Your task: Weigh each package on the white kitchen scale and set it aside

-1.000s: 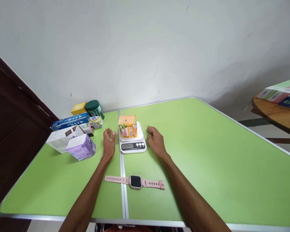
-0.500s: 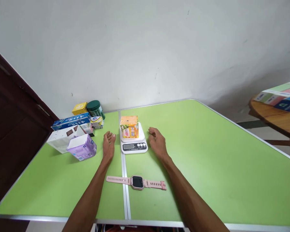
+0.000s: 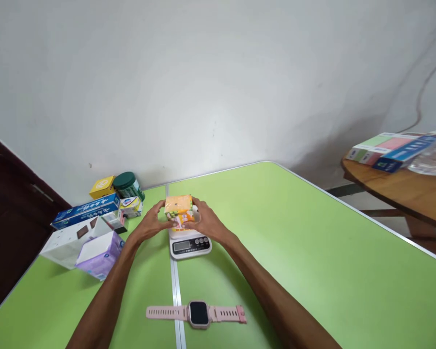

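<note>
While your left hand (image 3: 150,224) and right hand (image 3: 210,224) curl in from opposite sides, the orange packet (image 3: 179,205) is pinched between them, a thumb across its front and the other fingers along its flanks; it sits over the platform of the white scale (image 3: 192,253), though you cannot tell here whether its base bears on it. Its front carries fruit-like pictures and pale lettering, which your thumbs partly cover, too small to read. Below the packet, the scale's black panel has a grey display, three round keys with tiny captions and a line of fine print, all illegible at this size. Nearer you than the scale, a pink smartwatch (image 3: 198,314) lies flat, its strap spread out and its screen dark. Left of the scale, you have a purple packet (image 3: 100,254) with small dark round marks, a white box (image 3: 70,243) with brownish panels, and a long blue box (image 3: 87,212) bearing large white characters that look Chinese. Also left of the scale but farther back are a yellow box (image 3: 102,187) with a pale round logo, a green tub (image 3: 128,185) with a light label, and a yellow-and-white carton (image 3: 131,207) showing a red-and-blue emblem.
</note>
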